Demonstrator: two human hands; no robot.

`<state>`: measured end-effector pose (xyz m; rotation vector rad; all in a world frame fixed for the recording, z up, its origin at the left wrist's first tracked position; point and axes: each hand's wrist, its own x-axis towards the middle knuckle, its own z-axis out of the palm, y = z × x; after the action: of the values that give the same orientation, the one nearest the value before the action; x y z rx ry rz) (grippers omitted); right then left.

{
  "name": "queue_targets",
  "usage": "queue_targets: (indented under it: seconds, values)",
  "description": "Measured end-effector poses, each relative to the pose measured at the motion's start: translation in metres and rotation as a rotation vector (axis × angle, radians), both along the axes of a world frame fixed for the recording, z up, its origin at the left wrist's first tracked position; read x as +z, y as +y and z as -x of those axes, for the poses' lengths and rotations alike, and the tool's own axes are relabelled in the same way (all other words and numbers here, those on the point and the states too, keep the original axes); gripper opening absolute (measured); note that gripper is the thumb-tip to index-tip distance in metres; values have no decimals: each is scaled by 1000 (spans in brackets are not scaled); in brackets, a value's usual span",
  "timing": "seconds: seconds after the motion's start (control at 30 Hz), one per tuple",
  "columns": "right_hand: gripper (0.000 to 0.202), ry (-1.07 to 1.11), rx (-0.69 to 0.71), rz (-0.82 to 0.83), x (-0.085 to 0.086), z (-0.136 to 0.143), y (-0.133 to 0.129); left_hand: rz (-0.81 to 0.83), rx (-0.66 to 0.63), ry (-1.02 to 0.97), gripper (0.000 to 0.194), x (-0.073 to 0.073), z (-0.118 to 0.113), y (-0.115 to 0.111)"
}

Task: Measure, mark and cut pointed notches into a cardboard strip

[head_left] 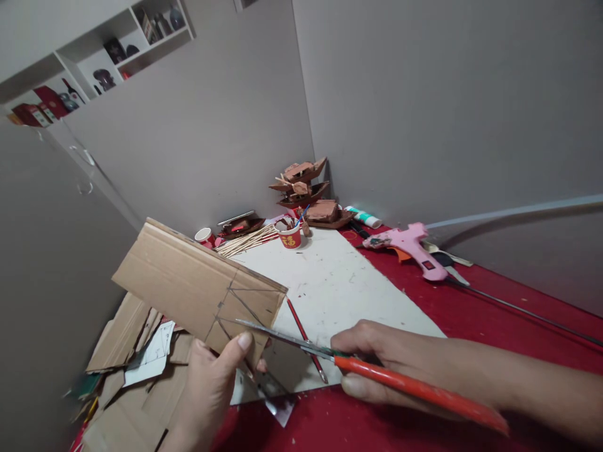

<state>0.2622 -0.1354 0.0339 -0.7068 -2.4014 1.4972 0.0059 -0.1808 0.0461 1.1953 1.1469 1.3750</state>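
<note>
My left hand [211, 383] pinches the lower edge of a brown cardboard piece [188, 282], thumb on top. Pencil lines cross the cardboard near its right end. In my right hand [381, 358] is a pair of scissors [400, 380] with red-orange handles. One blade lies over the marked cardboard; the other is mostly hidden beneath it. Behind the blades, a red pencil [299, 326] rests on the white sheet [358, 289]. Just below the cardboard, a flat clear or metallic blade-like piece [281, 411] shows near the table's front edge.
Cardboard scraps [136, 402] and a drawn paper template [153, 355] pile up at left. A pink glue gun [414, 248] with a cord lies at right on the red tabletop [499, 295]. Toward the back corner are a red paper cup [288, 237], thin sticks [249, 240] and brown model boats [301, 182].
</note>
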Motion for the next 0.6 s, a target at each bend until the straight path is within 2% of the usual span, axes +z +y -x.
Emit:
queue_targets:
  seconds: [0.3,0.6]
  values:
    - [53,51,-31,0,-2,-2,1,-9,30,10,29,7,-6,-1]
    - [51,-50,-49,34,-1,-3,5,-18,48,33,28,6,-6,-2]
